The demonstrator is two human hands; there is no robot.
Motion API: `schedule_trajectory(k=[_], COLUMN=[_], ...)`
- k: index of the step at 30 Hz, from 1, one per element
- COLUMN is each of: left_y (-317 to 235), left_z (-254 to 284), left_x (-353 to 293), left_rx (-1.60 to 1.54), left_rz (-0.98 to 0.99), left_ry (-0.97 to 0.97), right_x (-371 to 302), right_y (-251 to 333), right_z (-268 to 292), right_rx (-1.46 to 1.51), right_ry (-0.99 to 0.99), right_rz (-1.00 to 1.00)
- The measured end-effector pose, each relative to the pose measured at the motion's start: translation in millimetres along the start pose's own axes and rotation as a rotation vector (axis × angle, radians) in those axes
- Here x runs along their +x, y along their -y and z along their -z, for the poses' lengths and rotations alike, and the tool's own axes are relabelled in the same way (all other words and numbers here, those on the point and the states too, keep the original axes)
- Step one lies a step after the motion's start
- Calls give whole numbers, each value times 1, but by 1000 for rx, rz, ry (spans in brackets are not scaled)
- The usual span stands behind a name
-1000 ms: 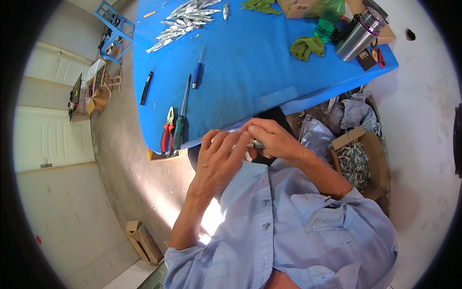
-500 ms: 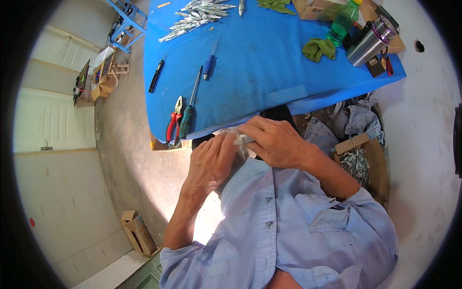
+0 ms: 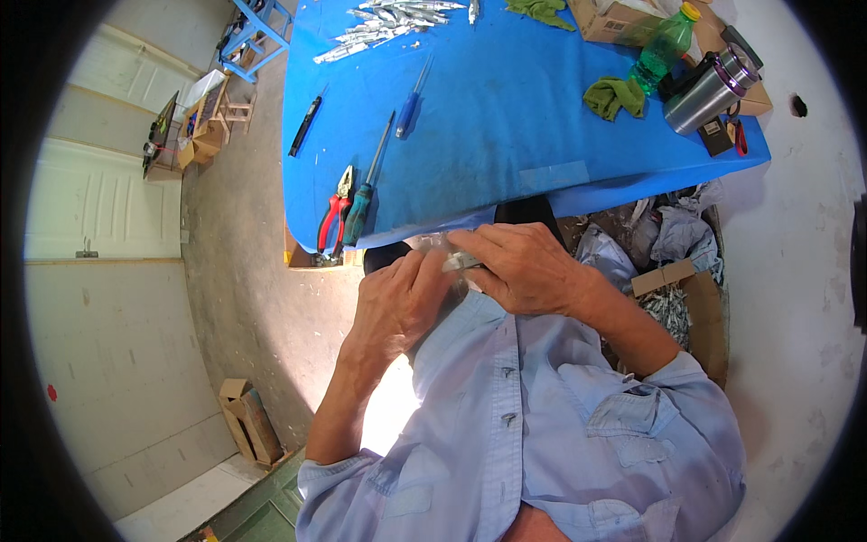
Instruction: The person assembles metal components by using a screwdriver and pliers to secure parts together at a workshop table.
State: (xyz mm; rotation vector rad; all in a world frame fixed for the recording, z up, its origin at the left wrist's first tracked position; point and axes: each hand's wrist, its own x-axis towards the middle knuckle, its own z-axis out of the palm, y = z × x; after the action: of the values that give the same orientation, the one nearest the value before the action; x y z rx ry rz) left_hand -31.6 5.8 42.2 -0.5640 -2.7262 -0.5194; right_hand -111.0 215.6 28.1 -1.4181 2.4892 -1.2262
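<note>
Just off the table's front edge, my two hands are close together in front of my shirt. My left hand (image 3: 402, 298) has its fingers bent and closed at a small silvery-white piece (image 3: 458, 262). The thumb and fingers of my right hand (image 3: 528, 271) pinch the same piece from the other side. Something clear and thin, like plastic film (image 3: 432, 242), shows behind the fingers. Most of the piece is hidden, so its kind cannot be made out.
On the blue-covered table (image 3: 479, 135) lie red-handled pliers (image 3: 335, 212), a green screwdriver (image 3: 359, 210), a blue screwdriver (image 3: 411, 108), a black cutter knife (image 3: 305, 126) and a pile of silvery slim pieces (image 3: 388, 27). A green bottle (image 3: 664, 50) and steel flask (image 3: 709, 95) stand right. Below is a carton (image 3: 709, 316).
The whole view has shifted a little, with the table sitting slightly higher and further right. Both hands keep nearly the same pose, and the silvery-white piece between them has tilted slightly.
</note>
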Motion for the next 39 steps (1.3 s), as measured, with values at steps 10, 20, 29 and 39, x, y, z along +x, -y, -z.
schedule_trajectory(k=[10, 20, 29, 39], left_y=[-6, 4, 2, 1], left_z=[3, -8, -10, -14], left_x=[-6, -18, -22, -23], left_rx=[55, 2, -47, 31], left_rz=[100, 129, 270, 288], left_ry=[68, 75, 176, 177], right_x=[4, 10, 15, 16], right_y=[-4, -8, -16, -25], right_z=[-9, -17, -21, -29], right_rx=[-73, -80, -102, -108], right_ry=[-46, 68, 123, 56], right_rz=[81, 96, 140, 184])
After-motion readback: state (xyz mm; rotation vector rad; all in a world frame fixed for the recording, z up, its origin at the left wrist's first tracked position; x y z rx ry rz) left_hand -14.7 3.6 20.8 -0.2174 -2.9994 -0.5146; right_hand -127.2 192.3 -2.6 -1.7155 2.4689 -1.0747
